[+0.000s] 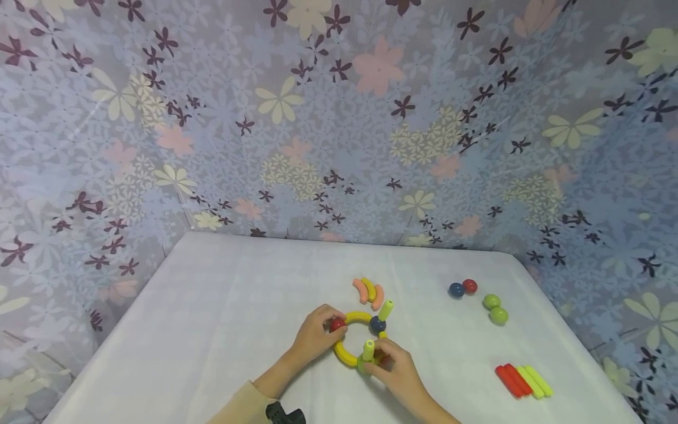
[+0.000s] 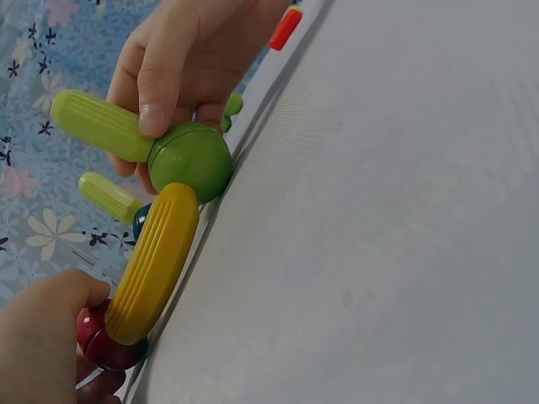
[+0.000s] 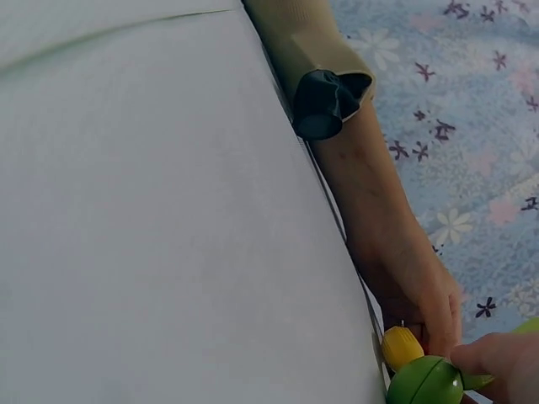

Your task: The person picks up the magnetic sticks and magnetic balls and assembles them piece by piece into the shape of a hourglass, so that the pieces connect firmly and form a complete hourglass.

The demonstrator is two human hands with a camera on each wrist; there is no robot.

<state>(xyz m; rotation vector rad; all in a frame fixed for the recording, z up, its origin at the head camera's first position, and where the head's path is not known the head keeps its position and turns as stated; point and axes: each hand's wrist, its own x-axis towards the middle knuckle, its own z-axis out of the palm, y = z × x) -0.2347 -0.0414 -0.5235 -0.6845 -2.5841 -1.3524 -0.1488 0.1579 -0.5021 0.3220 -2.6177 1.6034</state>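
On the white table, curved yellow rods (image 1: 345, 355) link balls into a ring. My left hand (image 1: 316, 333) grips the red ball (image 1: 337, 324) on the ring's left side, thumb and fingers around it. At the near right of the ring, my right hand (image 1: 397, 371) holds the green ball (image 2: 192, 162), its fingertips at the base of a lime stick (image 1: 368, 351) that stands up from that ball. A dark blue ball (image 1: 378, 324) forms the far right corner and carries another upright lime stick (image 1: 386, 310). The right fingers partly hide the ring's right side.
Beyond the ring lie short curved pink and yellow rods (image 1: 368, 290). To the right are a loose blue ball (image 1: 457, 290), a red ball (image 1: 469, 286) and two green balls (image 1: 498, 315). Red sticks (image 1: 513, 380) and lime sticks (image 1: 534, 381) lie side by side at the near right.
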